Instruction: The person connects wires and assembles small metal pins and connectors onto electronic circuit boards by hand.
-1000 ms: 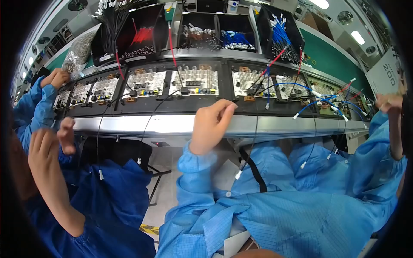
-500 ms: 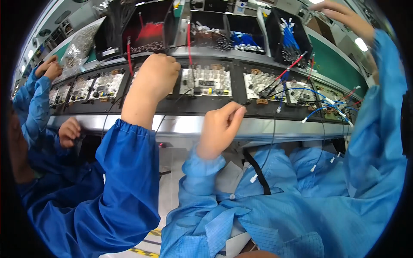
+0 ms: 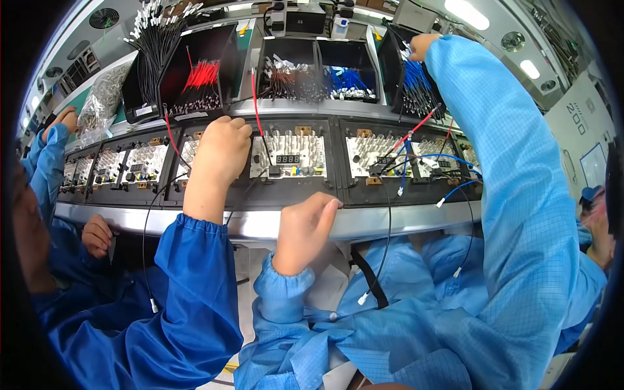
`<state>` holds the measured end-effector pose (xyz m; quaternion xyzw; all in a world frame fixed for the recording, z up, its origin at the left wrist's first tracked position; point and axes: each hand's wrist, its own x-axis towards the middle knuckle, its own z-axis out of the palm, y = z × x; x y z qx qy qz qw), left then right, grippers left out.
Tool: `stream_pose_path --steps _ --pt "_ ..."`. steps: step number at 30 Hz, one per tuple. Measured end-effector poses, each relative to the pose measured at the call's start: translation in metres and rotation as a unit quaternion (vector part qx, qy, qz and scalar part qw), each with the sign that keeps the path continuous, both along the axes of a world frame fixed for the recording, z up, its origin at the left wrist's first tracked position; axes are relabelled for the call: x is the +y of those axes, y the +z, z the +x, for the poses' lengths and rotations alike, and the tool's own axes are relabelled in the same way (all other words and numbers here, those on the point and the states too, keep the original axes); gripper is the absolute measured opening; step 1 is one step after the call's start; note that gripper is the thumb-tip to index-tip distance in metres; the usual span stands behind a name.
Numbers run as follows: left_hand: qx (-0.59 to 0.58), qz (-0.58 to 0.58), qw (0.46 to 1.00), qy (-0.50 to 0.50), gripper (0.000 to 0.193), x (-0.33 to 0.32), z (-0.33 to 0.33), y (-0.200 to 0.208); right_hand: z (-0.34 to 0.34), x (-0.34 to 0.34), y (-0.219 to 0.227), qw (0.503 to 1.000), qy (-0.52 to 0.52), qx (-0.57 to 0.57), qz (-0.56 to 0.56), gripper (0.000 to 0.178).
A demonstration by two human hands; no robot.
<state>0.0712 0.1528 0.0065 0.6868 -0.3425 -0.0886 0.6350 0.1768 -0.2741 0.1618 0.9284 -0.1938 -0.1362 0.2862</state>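
Observation:
My right hand (image 3: 424,47) reaches far forward to a black bin (image 3: 390,65) at the back right. Its bent fingers close on the white-tipped upper ends of the blue wires (image 3: 416,77) standing there. My left hand (image 3: 302,234), closed with the thumb along the curled fingers, hovers near the metal front rail (image 3: 416,218). Nothing shows in it. Ahead of it lies a white circuit board (image 3: 289,156) with a small display, set in a black tray. To the right, another circuit board (image 3: 367,153) has red, blue and black wires running from it.
On the left, a co-worker's hand (image 3: 218,153) in a dark blue sleeve is over a neighbouring board. More black bins hold red wires (image 3: 203,75), brown wires (image 3: 283,78), short blue wires (image 3: 351,81) and black wires (image 3: 156,49). Black leads with white connectors (image 3: 364,298) hang over the rail.
My right hand has come down and inward from the upper right into the bin of blue wires. The view has shifted, and my left hand stays closed near the rail.

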Motion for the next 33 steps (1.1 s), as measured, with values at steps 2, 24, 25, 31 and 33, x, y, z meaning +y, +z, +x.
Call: stream_pose_path --steps 2,24,25,31,33 --pt "0.001 0.007 1.000 0.009 0.016 0.001 0.001 -0.001 -0.006 -0.004 -0.013 0.999 -0.012 0.014 -0.043 0.038" --pt "0.103 -0.006 0.994 -0.043 0.027 0.005 0.015 0.002 -0.017 -0.054 -0.007 0.949 -0.026 0.057 0.308 0.027" --pt "0.149 0.018 0.987 -0.051 0.019 0.009 0.016 0.006 -0.012 -0.055 -0.001 0.950 -0.035 0.034 0.310 0.028" --pt "0.177 0.009 0.979 -0.102 0.025 0.014 0.020 0.009 -0.003 -0.106 0.030 0.967 0.156 -0.145 0.139 0.029" --pt "0.176 0.016 0.981 -0.078 0.025 0.022 0.016 0.008 -0.002 -0.074 0.033 0.959 0.185 -0.211 0.046 0.027"
